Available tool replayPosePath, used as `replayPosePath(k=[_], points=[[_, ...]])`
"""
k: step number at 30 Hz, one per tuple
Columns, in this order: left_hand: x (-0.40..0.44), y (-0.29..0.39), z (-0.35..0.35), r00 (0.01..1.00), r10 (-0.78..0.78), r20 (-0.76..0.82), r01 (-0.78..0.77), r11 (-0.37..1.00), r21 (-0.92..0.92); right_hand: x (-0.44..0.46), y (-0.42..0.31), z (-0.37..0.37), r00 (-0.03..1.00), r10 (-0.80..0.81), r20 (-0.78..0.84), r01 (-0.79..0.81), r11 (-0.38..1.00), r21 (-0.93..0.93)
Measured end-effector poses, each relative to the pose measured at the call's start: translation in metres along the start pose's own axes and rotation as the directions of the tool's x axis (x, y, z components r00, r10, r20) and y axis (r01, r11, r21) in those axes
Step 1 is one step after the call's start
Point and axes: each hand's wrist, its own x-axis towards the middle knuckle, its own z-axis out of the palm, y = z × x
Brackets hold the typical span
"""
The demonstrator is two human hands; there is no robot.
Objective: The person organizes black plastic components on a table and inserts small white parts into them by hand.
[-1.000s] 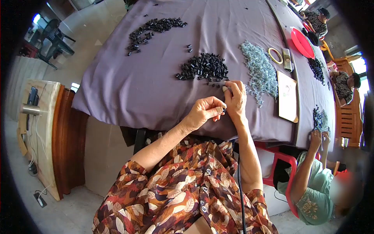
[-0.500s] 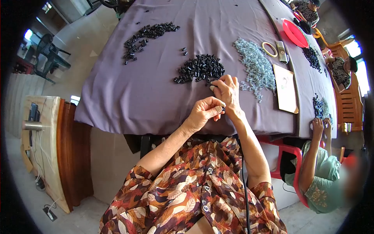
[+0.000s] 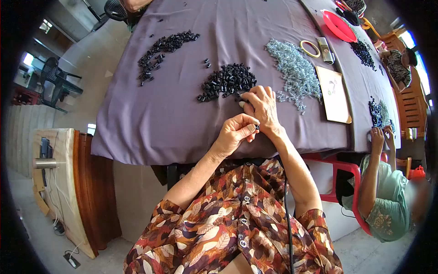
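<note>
My left hand (image 3: 235,133) is closed in a pinch at the table's near edge, gripping a small black cylindrical plastic piece (image 3: 257,127) between thumb and fingertips. Just beyond it, my right hand (image 3: 262,108) reaches to the near right edge of a pile of small black plastic pieces (image 3: 230,81). Its fingers are bent together about a black piece (image 3: 237,97) there, partly hidden by the fingertips. To the right of this hand spreads a heap of small clear plastic parts (image 3: 294,68).
A second batch of black pieces (image 3: 166,48) lies farther left on the purple cloth (image 3: 150,118). On the right are a tape roll (image 3: 310,49), a box-like item (image 3: 325,50), a card (image 3: 333,93) and a red basin (image 3: 339,26). A co-worker (image 3: 388,201) sits at right.
The view has shifted slightly. My left hand keeps its pinch on the black piece, while my right fingertips stay at the pile's edge, moved only a little.
</note>
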Motion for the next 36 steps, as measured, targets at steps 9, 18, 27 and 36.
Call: replayPosePath(k=[9, 18, 27, 36], points=[[0.004, 0.001, -0.002, 1.000, -0.005, 0.008, 0.005, 0.999, -0.032, 0.001, 0.001, 0.002, 1.000, -0.020, -0.009, 0.020, 1.000, -0.004], [0.002, -0.002, -0.003, 0.993, 0.080, -0.092, -0.087, 0.994, -0.071, -0.010, -0.004, 0.001, 0.949, 0.265, -0.169, -0.171, 0.888, 0.427], [0.006, -0.005, -0.006, 0.987, 0.123, -0.099, -0.126, 0.992, -0.030, -0.045, -0.035, -0.021, 0.800, 0.592, 0.094, -0.406, 0.420, 0.811], [0.005, -0.006, 0.001, 0.981, 0.148, -0.126, -0.127, 0.979, 0.158, -0.054, -0.036, -0.026, 0.767, 0.585, 0.264, -0.448, 0.193, 0.873]])
